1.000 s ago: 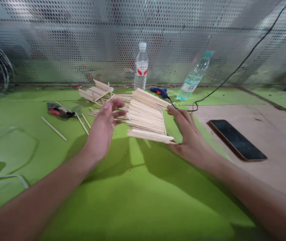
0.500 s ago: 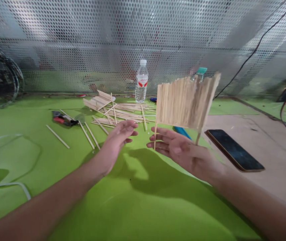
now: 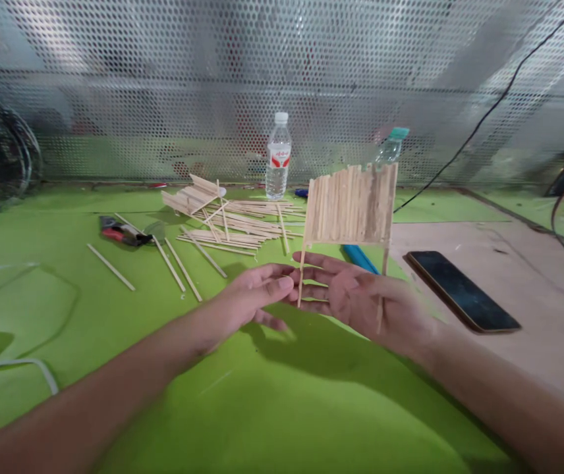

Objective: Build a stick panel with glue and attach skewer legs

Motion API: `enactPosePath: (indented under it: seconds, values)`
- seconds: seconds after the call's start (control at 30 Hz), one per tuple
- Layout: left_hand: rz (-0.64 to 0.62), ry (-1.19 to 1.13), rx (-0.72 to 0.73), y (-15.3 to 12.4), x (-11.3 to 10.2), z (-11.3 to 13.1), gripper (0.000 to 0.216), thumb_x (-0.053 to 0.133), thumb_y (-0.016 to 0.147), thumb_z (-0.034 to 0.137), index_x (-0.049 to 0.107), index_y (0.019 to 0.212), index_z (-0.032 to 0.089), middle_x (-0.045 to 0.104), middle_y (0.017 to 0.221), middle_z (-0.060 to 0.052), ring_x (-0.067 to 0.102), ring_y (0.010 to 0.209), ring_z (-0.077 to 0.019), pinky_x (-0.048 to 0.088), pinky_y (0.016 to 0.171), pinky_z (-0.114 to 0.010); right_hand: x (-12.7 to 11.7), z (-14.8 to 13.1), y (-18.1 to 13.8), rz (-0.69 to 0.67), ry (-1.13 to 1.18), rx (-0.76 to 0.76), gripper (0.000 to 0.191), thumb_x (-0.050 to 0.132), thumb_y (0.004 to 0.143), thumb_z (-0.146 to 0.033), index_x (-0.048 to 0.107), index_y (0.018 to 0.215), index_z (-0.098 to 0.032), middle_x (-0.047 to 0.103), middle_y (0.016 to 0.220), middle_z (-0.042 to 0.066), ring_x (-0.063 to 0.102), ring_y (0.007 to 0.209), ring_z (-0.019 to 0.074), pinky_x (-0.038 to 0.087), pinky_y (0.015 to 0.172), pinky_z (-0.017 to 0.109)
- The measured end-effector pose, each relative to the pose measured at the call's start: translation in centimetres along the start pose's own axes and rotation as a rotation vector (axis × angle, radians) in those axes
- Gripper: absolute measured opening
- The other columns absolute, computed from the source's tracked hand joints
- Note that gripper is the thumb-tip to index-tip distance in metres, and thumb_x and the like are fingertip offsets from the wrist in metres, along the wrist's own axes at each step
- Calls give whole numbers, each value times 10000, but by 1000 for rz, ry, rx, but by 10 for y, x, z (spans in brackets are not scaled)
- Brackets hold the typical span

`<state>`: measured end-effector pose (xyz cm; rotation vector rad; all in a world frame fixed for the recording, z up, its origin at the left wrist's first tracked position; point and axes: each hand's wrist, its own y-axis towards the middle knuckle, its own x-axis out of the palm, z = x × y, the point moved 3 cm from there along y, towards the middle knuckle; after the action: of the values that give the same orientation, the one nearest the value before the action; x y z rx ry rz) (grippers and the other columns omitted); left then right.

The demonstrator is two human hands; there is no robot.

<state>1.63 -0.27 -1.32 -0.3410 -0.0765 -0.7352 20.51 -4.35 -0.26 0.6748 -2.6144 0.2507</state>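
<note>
A wooden stick panel (image 3: 348, 207) stands upright above my right hand (image 3: 356, 293). It is made of thin sticks side by side, with an uneven top edge and two long legs. My right hand supports it palm up with fingers stretched; the left leg crosses the fingers and the right leg stands by the thumb and palm. Close to the left leg is my left hand (image 3: 257, 296), its thumb and fingers apart and its fingertips at or just beside the leg. Whether they touch it I cannot tell.
Loose wooden sticks (image 3: 247, 227) and a small stick-built piece (image 3: 193, 196) lie behind my left hand. Red-and-black cutters (image 3: 121, 232) are at left. A water bottle (image 3: 278, 161), a teal-capped bottle (image 3: 391, 148), a blue object (image 3: 360, 258) and a phone (image 3: 462, 289) are around.
My left hand has moved right, up to the panel's left leg. The panel has turned to face me more squarely and its right side has come left and lower.
</note>
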Motion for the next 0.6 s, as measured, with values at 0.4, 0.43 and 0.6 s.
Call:
enactPosePath:
  seconds: [0.4,0.43,0.6]
  values:
    - [-775,170,-129,-41,18,12,475,544,966,575,805,1000,179,555,561,-25,414,443,-89,267,403,-233,-11,-6,-10,572,-574,-252,686,714,805,-343,488,1454,-335,528,1431,70,476,1331,282,309,1196,535]
    - [-777,140,-119,-45,21,16,428,584,950,557,816,990,199,489,518,-5,391,433,-96,270,405,-250,-12,-4,-10,585,-577,-225,680,717,808,-352,490,1449,-337,523,1433,70,469,1333,281,303,1197,532]
    - [-474,-60,219,-43,16,28,269,630,942,482,799,1106,350,315,484,46,251,418,-91,228,412,-261,-8,-2,-9,587,-573,-151,597,714,806,-357,535,1374,-307,511,1428,85,459,1326,300,348,1158,535]
